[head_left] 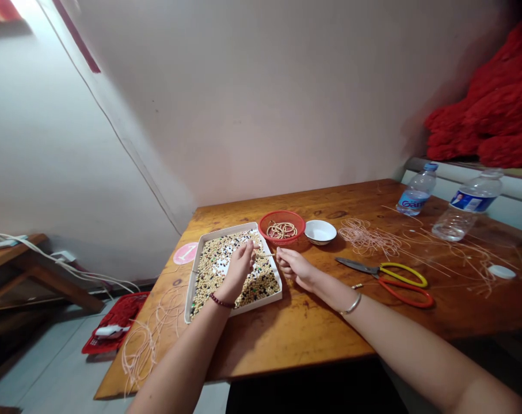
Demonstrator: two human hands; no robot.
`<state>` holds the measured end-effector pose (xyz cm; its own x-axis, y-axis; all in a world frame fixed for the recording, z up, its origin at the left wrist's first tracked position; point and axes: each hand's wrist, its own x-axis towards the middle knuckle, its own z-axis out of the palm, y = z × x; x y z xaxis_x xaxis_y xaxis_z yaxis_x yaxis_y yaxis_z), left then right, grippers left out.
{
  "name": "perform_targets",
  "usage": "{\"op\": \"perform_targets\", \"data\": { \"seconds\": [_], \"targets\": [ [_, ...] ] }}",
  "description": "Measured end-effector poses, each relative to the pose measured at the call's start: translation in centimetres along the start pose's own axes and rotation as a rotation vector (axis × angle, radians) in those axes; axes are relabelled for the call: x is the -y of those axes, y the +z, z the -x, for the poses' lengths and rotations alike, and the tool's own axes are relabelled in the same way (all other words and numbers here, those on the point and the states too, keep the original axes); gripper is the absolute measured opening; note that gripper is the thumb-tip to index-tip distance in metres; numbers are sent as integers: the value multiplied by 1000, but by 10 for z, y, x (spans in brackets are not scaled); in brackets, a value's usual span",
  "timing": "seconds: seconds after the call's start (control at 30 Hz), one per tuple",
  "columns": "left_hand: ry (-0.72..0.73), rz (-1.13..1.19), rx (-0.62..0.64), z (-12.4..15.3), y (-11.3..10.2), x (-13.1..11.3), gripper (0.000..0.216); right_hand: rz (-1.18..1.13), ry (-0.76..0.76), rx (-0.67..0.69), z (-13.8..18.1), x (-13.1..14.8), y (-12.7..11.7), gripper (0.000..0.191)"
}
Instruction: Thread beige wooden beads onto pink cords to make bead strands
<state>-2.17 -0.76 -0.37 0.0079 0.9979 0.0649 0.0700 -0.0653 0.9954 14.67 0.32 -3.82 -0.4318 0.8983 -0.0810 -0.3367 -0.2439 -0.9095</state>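
Observation:
Over the white tray (190, 287) of small beads (213, 253), my left hand (242, 265) is closed with thumb and fingertips together. A short row of light beads on a string (267, 255) spans the gap between my two hands. Just past the tray's right edge, my right hand (296, 268) is closed in a pinch on this beaded string. The beads are mostly tan, with black, white and a few green ones. A short beaded piece (357, 286) shows beyond my right forearm; whether it belongs to the same string is hidden.
Behind the tray stand a red basket (282, 215) with beaded strands and a white bowl (320, 231). Scissors (385, 276) lie open at right, near tangled cord (368, 237). Two plastic bottles (416, 192) stand farther right. More cord (142, 345) hangs at the left edge.

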Motion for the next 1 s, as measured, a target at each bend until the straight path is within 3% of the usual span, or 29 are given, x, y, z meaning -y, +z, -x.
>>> {"op": "perform_targets", "data": {
  "seconds": [0.27, 0.5, 0.63, 1.0],
  "targets": [
    [99, -67, 1, 6, 5, -11, 41, -80, 35, -4, -1, 1, -5, 38],
    [167, -119, -103, 2, 3, -7, 39, -28, 51, -49, 0, 3, 2, 36],
    [172, -114, -119, 3, 2, -7, 38, 87, 16, -134, -1, 5, 5, 37],
    [263, -170, -159, 3, 3, -8, 34, 225, -122, -103, -1, 3, 5, 19]
  ]
}}
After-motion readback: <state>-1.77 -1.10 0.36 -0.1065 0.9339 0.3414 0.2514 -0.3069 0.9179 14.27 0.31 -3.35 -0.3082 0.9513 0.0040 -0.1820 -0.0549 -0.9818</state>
